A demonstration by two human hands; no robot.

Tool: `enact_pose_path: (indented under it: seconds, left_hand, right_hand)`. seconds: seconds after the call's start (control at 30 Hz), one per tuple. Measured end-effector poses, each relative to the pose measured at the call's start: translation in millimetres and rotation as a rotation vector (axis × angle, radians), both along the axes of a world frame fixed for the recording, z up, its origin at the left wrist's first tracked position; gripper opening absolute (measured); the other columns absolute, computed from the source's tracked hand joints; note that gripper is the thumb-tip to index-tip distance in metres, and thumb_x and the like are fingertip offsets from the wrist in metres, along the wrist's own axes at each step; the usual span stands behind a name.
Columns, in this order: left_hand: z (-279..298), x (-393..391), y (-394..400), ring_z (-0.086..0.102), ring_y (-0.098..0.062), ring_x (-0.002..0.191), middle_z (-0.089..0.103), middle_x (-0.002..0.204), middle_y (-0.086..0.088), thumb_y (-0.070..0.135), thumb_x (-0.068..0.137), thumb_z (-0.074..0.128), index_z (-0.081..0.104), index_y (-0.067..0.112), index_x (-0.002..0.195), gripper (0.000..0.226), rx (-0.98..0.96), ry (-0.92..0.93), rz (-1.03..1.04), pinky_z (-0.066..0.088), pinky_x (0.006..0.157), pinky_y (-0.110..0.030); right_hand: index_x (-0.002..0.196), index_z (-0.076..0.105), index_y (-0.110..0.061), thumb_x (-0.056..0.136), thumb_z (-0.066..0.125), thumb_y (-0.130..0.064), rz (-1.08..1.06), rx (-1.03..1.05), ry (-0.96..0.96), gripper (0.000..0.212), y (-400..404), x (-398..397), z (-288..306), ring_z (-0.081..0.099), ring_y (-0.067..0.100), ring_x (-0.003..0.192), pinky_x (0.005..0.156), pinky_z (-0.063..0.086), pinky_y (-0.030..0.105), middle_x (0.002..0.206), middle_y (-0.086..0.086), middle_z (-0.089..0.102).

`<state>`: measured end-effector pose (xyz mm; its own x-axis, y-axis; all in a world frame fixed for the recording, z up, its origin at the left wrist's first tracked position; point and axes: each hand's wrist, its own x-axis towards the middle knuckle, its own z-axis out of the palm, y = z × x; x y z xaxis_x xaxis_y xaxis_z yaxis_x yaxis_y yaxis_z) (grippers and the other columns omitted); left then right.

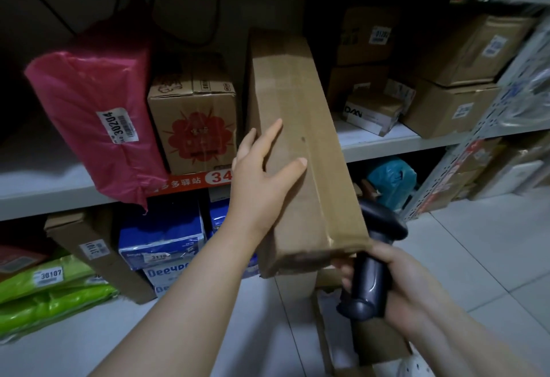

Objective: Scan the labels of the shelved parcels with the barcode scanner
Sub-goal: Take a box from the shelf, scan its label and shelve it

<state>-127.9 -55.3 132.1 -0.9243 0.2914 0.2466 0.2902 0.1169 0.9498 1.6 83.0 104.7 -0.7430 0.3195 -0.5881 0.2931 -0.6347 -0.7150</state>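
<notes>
One barcode scanner, one long parcel, two hands

Hands: two, left hand, right hand. Barcode scanner: one. Long cardboard box, held: one. Pink plastic parcel: one, left on middle shelf. Red-printed carton: one, beside it. Brown cartons far right on middle shelf: at least four, plus one small white-labelled box. Green bags lower left: two. Blue packs: at least two. Teal bag: one. Deeper shelf contents too dark to count.
</notes>
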Motion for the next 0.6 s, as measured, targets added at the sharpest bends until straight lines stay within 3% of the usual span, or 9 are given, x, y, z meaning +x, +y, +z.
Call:
enact_pose_path:
  seconds: [0.1,0.17,0.23,0.3,0.37,0.43,0.5,0.6]
  left_hand:
    - [0,3,-1,0.036,-0.012,0.137,0.036,0.149,0.007,0.059,0.071,0.060,0.047,0.041,0.135,0.068,0.137,-0.013,-0.008,0.037,0.110,-0.045]
    - [0,6,1,0.038,-0.010,0.136,0.039,0.148,0.008,0.063,0.073,0.057,0.046,0.040,0.136,0.068,0.209,0.003,-0.007,0.038,0.110,-0.042]
    - [-1,9,4,0.042,0.002,0.130,0.042,0.143,0.015,0.062,0.074,0.055,0.039,0.035,0.142,0.075,0.280,0.030,-0.002,0.041,0.106,-0.025]
    - [-3,10,5,0.043,0.007,0.128,0.042,0.141,0.020,0.064,0.071,0.059,0.029,0.034,0.147,0.087,0.295,0.054,0.021,0.041,0.101,-0.014]
    - [-7,7,9,0.038,0.001,0.133,0.037,0.148,0.016,0.065,0.064,0.067,0.021,0.043,0.147,0.098,0.174,0.079,0.075,0.040,0.107,-0.025]
    - [-13,2,13,0.032,-0.004,0.138,0.032,0.151,0.015,0.052,0.065,0.076,0.017,0.047,0.147,0.101,-0.003,0.120,0.141,0.034,0.112,-0.034]
    - [-20,-4,16,0.028,-0.005,0.138,0.033,0.151,0.014,0.040,0.069,0.080,0.017,0.042,0.149,0.102,-0.127,0.140,0.207,0.029,0.110,-0.027]
    - [-28,-11,16,0.038,-0.013,0.130,0.046,0.142,0.009,0.046,0.075,0.073,0.018,0.035,0.151,0.094,-0.361,0.238,0.303,0.036,0.096,-0.023]
  right_hand:
    - [0.081,0.062,-0.006,0.089,0.053,-0.015,-0.022,0.013,0.079,0.015,4,-11,16,0.061,0.015,0.041,0.045,0.054,0.026,0.058,0.016,0.068]
    - [0.079,0.063,-0.007,0.090,0.054,-0.018,-0.040,0.013,0.158,0.017,7,-20,26,0.060,0.015,0.044,0.047,0.054,0.025,0.058,0.014,0.068]
    - [0.083,0.065,-0.010,0.083,0.060,-0.019,-0.045,-0.010,0.275,0.010,10,-30,37,0.061,0.013,0.048,0.052,0.056,0.025,0.062,0.011,0.068]
    - [0.092,0.065,-0.012,0.074,0.064,-0.020,-0.039,-0.024,0.390,0.019,13,-41,43,0.064,0.012,0.053,0.058,0.057,0.024,0.067,0.009,0.070]
    - [0.100,0.065,-0.012,0.071,0.063,-0.020,-0.024,-0.033,0.455,0.030,13,-52,42,0.065,0.012,0.056,0.063,0.057,0.024,0.071,0.009,0.071]
    - [0.101,0.066,-0.012,0.072,0.063,-0.019,-0.015,-0.062,0.472,0.030,10,-62,36,0.066,0.012,0.059,0.066,0.057,0.024,0.072,0.009,0.071]
    - [0.097,0.066,-0.012,0.073,0.063,-0.018,-0.039,-0.077,0.460,0.025,6,-70,31,0.067,0.013,0.063,0.068,0.057,0.024,0.073,0.009,0.071]
    - [0.097,0.066,-0.013,0.073,0.064,-0.019,-0.082,-0.059,0.466,0.025,9,-85,27,0.067,0.013,0.069,0.071,0.057,0.025,0.077,0.008,0.072]
